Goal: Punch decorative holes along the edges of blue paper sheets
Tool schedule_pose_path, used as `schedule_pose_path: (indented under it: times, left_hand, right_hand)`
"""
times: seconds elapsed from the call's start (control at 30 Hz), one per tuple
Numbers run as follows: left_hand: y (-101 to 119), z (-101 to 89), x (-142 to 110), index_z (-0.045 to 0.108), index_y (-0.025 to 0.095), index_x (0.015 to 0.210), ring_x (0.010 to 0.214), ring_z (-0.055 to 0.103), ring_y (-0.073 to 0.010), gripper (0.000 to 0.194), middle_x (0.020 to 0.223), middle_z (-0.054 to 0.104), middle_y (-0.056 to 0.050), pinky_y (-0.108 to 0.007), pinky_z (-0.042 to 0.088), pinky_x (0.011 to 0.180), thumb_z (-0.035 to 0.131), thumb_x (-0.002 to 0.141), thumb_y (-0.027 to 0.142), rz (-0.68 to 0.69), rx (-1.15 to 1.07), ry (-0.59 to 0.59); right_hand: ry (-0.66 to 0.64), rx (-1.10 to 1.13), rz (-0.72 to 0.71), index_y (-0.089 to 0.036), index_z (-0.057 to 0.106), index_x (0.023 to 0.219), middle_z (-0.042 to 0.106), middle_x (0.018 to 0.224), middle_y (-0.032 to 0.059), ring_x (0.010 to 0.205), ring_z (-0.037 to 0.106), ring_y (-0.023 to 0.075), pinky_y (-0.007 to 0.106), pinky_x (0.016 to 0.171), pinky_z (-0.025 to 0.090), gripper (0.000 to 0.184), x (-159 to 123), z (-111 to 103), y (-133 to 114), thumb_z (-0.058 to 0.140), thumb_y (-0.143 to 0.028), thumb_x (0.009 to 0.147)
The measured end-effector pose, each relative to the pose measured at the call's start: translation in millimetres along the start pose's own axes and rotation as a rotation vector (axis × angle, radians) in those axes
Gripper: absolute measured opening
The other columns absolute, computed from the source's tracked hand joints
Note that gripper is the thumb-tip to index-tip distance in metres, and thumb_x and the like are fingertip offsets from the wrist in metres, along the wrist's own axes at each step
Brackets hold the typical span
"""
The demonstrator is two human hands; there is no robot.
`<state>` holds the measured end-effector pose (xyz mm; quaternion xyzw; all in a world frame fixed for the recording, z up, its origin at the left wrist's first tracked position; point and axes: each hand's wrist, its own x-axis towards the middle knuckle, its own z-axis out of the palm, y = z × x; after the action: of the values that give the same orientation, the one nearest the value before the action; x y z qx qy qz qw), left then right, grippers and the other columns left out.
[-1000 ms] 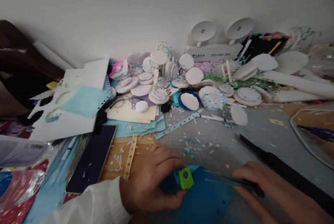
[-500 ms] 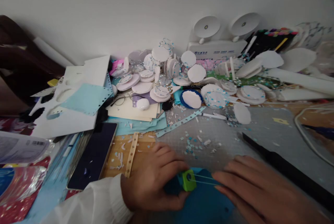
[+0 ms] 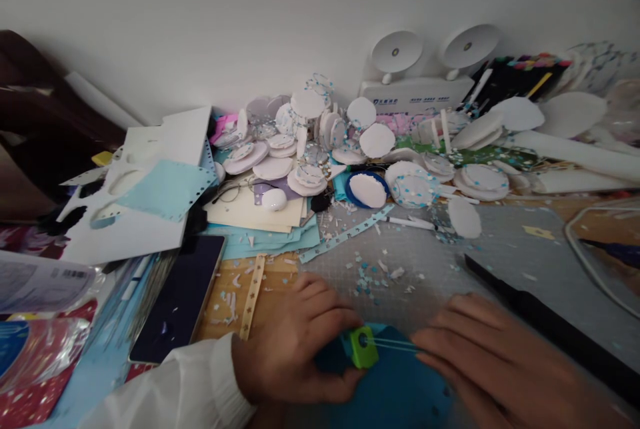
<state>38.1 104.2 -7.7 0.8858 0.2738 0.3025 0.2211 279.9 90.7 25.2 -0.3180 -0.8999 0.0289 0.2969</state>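
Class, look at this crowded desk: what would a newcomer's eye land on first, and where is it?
Probably the bright green square tool, held in the left hand over the dark blue sheet at bottom centre. Next, perhaps, the jumble of white discs heaped along the wall, many trimmed with blue dots. Behind them, to the right, two round lamp heads stand out.

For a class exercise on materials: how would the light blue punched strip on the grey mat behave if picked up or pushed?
The strip looks like thin paper, so it would probably feel light and droop. Its holes likely make it fragile, apt to tear if tugged. Lying flat on the mat, it should slide, not roll.
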Motion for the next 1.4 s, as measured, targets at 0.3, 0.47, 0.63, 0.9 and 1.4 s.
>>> schedule_pose_path:
  times: [0.3, 0.47, 0.63, 0.9, 1.4]
  left_hand:
    - [0, 0.8, -2, 0.063, 0.015, 0.099, 0.086, 0.06, -0.026, 0.028, 0.091, 0.068, -0.008, -0.042, 0.04, 0.079, 0.067, 0.075, 0.028, -0.259, 0.051, -0.089]
    - [5, 2.5, -1, 0.065, 0.017, 0.096, 0.088, 0.059, -0.0263, 0.028, 0.093, 0.067, -0.007, -0.043, 0.041, 0.08, 0.07, 0.078, 0.037, -0.333, 0.082, -0.113]
    - [10, 1.3, -1, 0.064, 0.016, 0.101, 0.09, 0.06, -0.0256, 0.029, 0.098, 0.067, -0.008, -0.041, 0.044, 0.079, 0.07, 0.074, 0.023, -0.388, 0.013, -0.115]
    - [13, 1.8, 1, 0.064, 0.016, 0.1, 0.089, 0.06, -0.0277, 0.038, 0.098, 0.067, -0.009, -0.043, 0.046, 0.078, 0.078, 0.069, 0.033, -0.399, 0.021, -0.129]
    - [15, 12.3, -6, 0.062, 0.017, 0.095, 0.088, 0.061, -0.0301, 0.029, 0.097, 0.067, -0.008, -0.047, 0.05, 0.077, 0.078, 0.074, 0.029, -0.476, 0.127, -0.067]
  right_hand:
    - [0.011, 0.262, 0.495, -0.027, 0.067, 0.093, 0.071, 0.071, -0.0018, 0.059, 0.067, 0.0157, 0.021, 0.05, 0.054, 0.012, 1, 10, 18, 0.065, -0.036, 0.085]
    - [0.072, 0.565, 0.763, -0.026, 0.075, 0.081, 0.076, 0.08, 0.0025, 0.066, 0.071, 0.0185, 0.022, 0.053, 0.057, 0.015, 15, 15, 37, 0.075, -0.04, 0.075]
    - [0.186, 0.799, 0.809, -0.032, 0.077, 0.087, 0.074, 0.07, -0.0007, 0.055, 0.067, 0.0135, 0.018, 0.046, 0.054, 0.009, 0, 24, 41, 0.074, -0.036, 0.08]
    - [0.034, 0.777, 0.42, -0.027, 0.072, 0.091, 0.073, 0.087, 0.0008, 0.08, 0.07, 0.015, 0.021, 0.071, 0.058, 0.017, 5, 36, 22, 0.065, -0.012, 0.085]
    - [0.085, 0.657, 0.54, -0.023, 0.063, 0.084, 0.064, 0.074, 0.0006, 0.064, 0.063, 0.0138, 0.021, 0.054, 0.053, 0.014, 3, 33, 20, 0.054, -0.015, 0.091]
